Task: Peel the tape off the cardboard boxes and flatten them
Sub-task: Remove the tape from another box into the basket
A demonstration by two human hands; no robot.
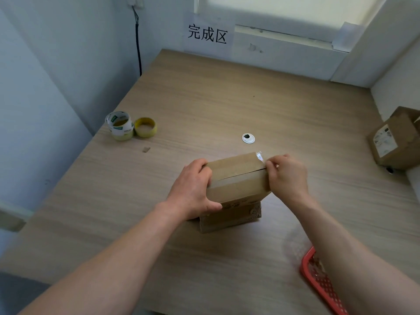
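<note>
A small brown cardboard box (238, 178) stands on the wooden table (227, 98), near its front middle. Its top flaps are closed, with a slit along the seam. My left hand (193, 189) grips the box's left end, fingers over the top edge and thumb on the front face. At the box's right top corner my right hand (287, 176) pinches a strip of clear tape (259, 156), whose shiny end sticks up at the far right corner.
Two tape rolls (130, 126) lie at the table's left. A second cardboard box (395, 139) with a label stands at the right edge. A red plastic basket (318, 280) sits at the front right. A round grommet (248, 138) is set in the tabletop behind the box. A paper sign hangs on the back wall.
</note>
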